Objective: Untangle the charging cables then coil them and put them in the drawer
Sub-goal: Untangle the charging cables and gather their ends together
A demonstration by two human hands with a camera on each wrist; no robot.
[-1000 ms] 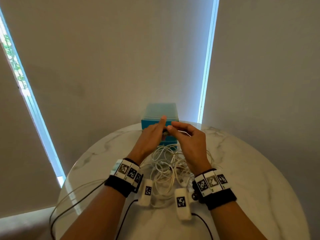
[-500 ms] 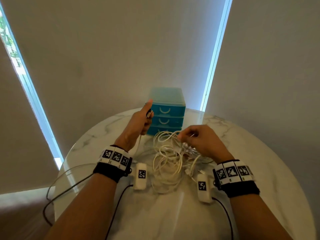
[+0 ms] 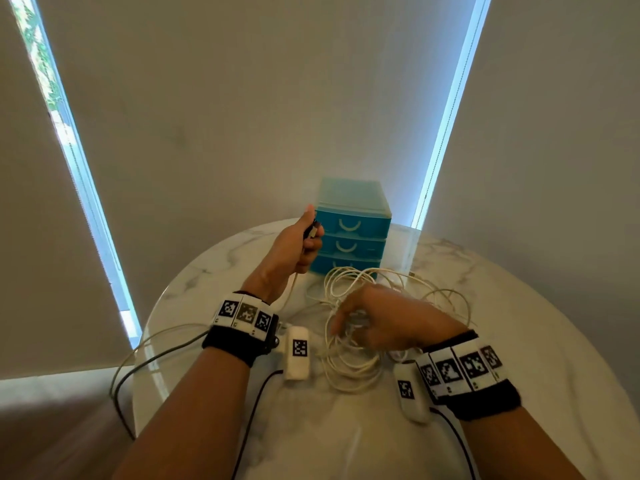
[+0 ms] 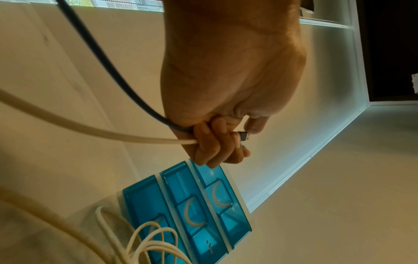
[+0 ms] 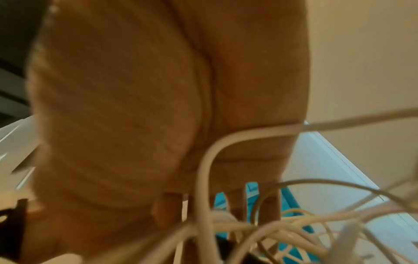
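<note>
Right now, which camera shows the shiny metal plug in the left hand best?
The left wrist view: the silver metal USB plug pokes out sharp and close from the left hand's curled fingers. The head view shows it only as a tiny glint by the thumb. The right wrist view does not show it, only blurred white cables.

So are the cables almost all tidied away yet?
Not yet. Done: the left hand has pulled out two plug ends, one white cable, one dark cable, and grips them. In hand: the right hand is down in the white tangle on the table. Left: nothing is coiled, and all three drawers look closed.
</note>
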